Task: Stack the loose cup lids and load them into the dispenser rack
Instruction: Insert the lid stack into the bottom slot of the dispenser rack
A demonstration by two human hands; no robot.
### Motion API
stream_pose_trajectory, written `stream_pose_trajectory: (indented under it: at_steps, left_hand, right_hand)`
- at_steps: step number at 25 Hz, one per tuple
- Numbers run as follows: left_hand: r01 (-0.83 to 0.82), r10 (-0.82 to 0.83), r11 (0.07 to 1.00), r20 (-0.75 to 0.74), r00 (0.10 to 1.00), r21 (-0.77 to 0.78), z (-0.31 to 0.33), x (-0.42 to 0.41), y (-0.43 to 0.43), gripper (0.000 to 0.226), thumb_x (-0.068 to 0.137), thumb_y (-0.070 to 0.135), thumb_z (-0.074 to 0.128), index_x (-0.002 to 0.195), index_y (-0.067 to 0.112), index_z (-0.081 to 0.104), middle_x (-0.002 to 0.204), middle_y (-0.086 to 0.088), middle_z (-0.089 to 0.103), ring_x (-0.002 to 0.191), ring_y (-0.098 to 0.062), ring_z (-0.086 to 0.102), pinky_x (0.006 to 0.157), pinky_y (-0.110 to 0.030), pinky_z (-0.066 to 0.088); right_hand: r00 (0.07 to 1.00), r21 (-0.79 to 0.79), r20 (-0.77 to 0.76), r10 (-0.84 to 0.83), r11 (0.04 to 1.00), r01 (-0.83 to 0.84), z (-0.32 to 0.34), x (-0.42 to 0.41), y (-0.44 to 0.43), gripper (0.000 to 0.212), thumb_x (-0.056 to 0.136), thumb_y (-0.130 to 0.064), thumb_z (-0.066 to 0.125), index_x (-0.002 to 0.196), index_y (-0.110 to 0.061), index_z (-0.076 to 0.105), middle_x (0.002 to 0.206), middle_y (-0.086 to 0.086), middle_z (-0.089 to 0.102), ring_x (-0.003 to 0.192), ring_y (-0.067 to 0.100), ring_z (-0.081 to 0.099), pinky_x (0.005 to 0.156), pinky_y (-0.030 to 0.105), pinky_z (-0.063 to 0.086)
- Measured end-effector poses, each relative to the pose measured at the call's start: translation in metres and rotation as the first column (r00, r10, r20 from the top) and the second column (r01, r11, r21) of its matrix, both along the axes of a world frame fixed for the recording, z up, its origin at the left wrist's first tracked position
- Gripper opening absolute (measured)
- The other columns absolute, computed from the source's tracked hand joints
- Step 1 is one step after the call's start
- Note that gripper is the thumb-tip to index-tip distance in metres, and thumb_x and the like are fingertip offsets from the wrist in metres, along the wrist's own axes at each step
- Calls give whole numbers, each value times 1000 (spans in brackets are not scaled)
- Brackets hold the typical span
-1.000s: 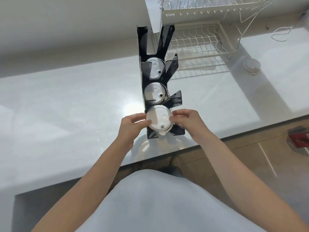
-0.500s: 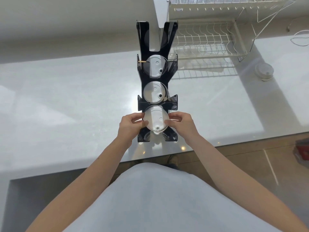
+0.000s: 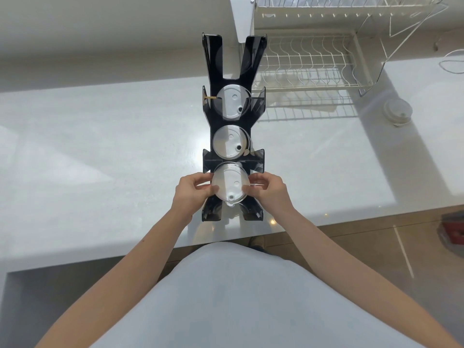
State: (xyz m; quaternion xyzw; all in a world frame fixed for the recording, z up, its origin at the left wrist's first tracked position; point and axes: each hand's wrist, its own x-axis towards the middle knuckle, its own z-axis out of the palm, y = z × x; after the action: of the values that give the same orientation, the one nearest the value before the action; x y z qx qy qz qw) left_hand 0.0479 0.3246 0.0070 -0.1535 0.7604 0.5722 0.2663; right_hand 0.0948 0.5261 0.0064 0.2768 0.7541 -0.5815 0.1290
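Note:
A black dispenser rack (image 3: 232, 126) stands on the white counter, seen from above. Its far slot holds white lids (image 3: 231, 102) and its middle slot holds more white lids (image 3: 229, 141). Over the nearest slot sits a stack of white cup lids (image 3: 229, 183). My left hand (image 3: 192, 190) grips the stack's left edge and my right hand (image 3: 270, 189) grips its right edge. The rack's top section at the far end looks bare.
A white wire dish rack (image 3: 308, 64) stands behind and right of the dispenser. A small stack of loose lids (image 3: 398, 111) lies on the counter at the right. The counter's front edge (image 3: 326, 222) runs just below my hands, with brown floor beyond.
The view has shifted so the rack appears straight and centred. My hands have kept hold of the lid stack, which now sits lower in the nearest slot.

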Motion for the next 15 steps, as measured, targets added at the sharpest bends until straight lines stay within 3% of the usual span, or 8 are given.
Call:
stream_pose_trajectory:
  at_steps: [7,10,15]
  left_hand:
    - [4,-4,1000,27,1000,14,3,-4,0,32,79,3,81,102,22,70,111,-13,76,102,-26,74,97,-47,57]
    - [10,-10,1000,-4,1000,28,4,-3,-3,33,79,2,81,95,28,68,108,-2,75,103,-18,72,95,-43,58]
    - [22,-23,998,28,999,57,0,-2,-6,45,77,-2,81,114,20,66,123,-9,70,116,-23,67,95,-42,57]
  right_hand:
    - [1000,-26,-7,0,1000,0,-4,-3,-3,35,79,-9,79,111,-16,65,104,1,69,87,12,67,80,28,55]
    - [1000,-65,-2,8,998,-9,-7,-4,-4,41,78,-6,78,116,-13,65,112,6,70,96,21,69,89,38,58]
    - [1000,-165,3,11,986,-10,-10,-5,-4,44,76,1,78,113,-16,63,115,12,69,102,27,68,88,40,59]
